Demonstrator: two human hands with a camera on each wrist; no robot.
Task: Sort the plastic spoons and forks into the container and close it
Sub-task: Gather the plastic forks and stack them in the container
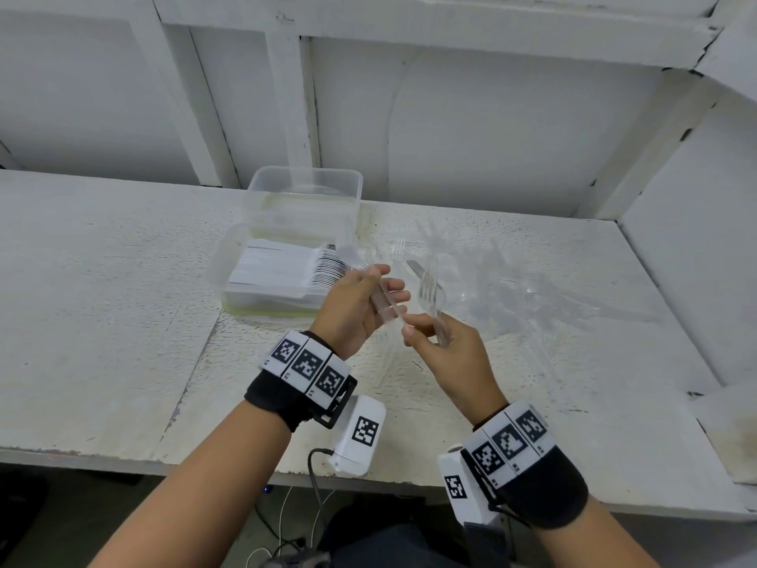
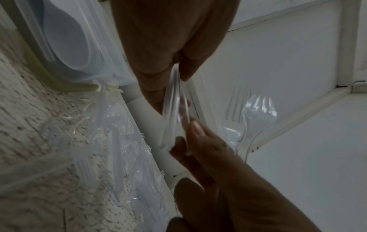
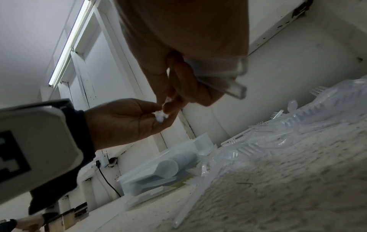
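Observation:
My left hand holds a small bundle of clear plastic forks by the handles, pinched between thumb and fingers. My right hand grips two or three clear forks upright, tines up, and its thumb and forefinger touch the near end of the left bundle. Both hands hover just right of the open clear container, which holds a row of stacked white spoons. Loose clear forks lie in a pile on the table to the right.
A second clear tub or lid stands behind the container against the white wall. The white textured table ends in a side wall on the right. Cables hang below the front edge.

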